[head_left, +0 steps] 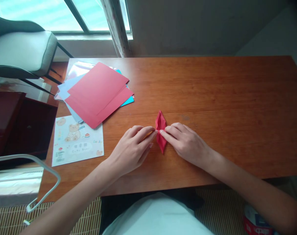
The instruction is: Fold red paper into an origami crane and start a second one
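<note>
Between my two hands a folded red paper piece [160,121] lies on the wooden table, long and narrow, with a pointed tip at its far and near ends. My left hand [136,145] pinches its left edge at the middle, fingers closed together. From the other side, my right hand [185,140] presses on the middle with its fingertips, its fingers closed and bent. The fingertips of both hands nearly meet there and cover the paper's centre.
Red paper sheets [99,91] lie on blue and pale sheets at the table's left. Nearer me is a white bear-printed sheet [77,142]. A white cable [52,173] hangs by the left edge. A chair [21,49] stands beyond the table [224,98], near the window.
</note>
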Demonstrator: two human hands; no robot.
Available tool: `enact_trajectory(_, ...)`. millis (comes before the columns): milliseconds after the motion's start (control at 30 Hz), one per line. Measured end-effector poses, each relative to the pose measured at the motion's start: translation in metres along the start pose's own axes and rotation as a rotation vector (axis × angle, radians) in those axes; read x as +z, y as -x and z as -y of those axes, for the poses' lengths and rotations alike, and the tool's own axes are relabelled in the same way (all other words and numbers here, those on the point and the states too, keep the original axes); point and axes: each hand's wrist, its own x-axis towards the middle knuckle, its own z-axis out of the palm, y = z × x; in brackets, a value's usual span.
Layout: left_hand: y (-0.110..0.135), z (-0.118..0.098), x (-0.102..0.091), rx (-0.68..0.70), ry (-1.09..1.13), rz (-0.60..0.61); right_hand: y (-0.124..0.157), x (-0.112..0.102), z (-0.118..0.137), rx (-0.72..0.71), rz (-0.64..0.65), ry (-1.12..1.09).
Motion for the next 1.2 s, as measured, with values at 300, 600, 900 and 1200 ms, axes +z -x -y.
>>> enact_trajectory(300,-0.003,0.003,0.004,0.128,-0.371,0.045,0.001,0.001,0.000,0.009,-0.002,0.008)
enact_trajectory(600,-0.005,-0.002,-0.005,0.220,-0.524,0.119,0.000,0.001,0.001,0.009,-0.005,0.010)
enact_trajectory(900,-0.006,-0.004,-0.012,0.196,-0.522,0.149,0.000,0.002,0.000,0.006,-0.010,-0.009)
enact_trajectory(1200,-0.005,0.003,-0.013,0.132,-0.349,0.155,0.002,0.004,-0.001,0.020,0.006,-0.043)
